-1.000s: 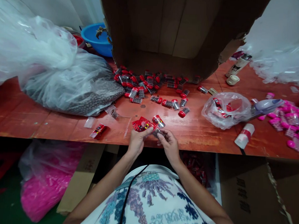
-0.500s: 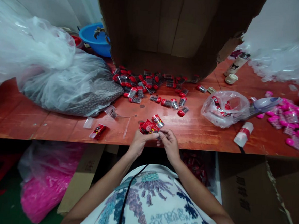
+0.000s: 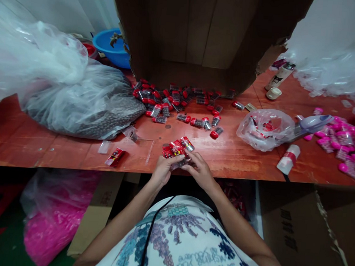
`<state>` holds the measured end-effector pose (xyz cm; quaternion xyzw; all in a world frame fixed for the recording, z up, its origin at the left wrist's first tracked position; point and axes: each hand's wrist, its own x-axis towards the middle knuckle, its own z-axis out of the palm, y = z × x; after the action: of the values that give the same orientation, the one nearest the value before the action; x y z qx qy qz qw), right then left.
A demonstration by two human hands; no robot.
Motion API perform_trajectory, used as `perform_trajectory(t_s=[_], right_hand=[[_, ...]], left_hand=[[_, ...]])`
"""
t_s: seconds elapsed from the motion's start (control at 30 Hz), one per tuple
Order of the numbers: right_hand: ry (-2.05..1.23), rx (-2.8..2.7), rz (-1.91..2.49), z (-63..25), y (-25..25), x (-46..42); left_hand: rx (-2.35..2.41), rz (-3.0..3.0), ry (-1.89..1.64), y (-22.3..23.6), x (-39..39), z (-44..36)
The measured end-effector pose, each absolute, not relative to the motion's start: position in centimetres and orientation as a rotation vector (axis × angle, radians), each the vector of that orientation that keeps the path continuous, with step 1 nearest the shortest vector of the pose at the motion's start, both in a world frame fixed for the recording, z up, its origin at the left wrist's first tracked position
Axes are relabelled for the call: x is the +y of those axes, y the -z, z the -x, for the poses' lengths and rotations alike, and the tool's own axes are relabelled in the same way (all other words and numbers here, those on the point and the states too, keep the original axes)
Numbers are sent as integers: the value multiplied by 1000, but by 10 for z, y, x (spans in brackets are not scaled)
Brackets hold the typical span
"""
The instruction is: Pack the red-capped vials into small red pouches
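My left hand (image 3: 163,169) pinches a small bundle of red labels (image 3: 174,149) at the near edge of the red-brown table (image 3: 42,148). My right hand (image 3: 199,170) is closed beside it, fingers on a small clear vial (image 3: 180,163) held between both hands. A pile of red-capped vials (image 3: 173,102) filled with dark beads lies further back in front of a big cardboard box (image 3: 202,33). One loose red label (image 3: 114,156) lies to the left of my hands.
A clear bag of dark beads (image 3: 85,106) lies at the left, with a blue basin (image 3: 112,47) behind it. At the right are a small plastic bag (image 3: 265,129), a white-and-red vial (image 3: 288,159) and pink-capped vials (image 3: 346,147). Under the table sits a bag of pink caps (image 3: 53,217).
My hands have stayed at the table edge. The red labels shifted slightly right in my left hand, and my right fingers moved lower and closer to the left hand.
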<state>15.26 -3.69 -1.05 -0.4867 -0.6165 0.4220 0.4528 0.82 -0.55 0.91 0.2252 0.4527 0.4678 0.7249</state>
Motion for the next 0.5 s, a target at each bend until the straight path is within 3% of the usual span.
perform_trajectory(t_s=[0.5], right_hand=[[-1005,-1422,1206,-150,22,-29]], left_hand=[[1002,-431,-950,0,-9,-12]])
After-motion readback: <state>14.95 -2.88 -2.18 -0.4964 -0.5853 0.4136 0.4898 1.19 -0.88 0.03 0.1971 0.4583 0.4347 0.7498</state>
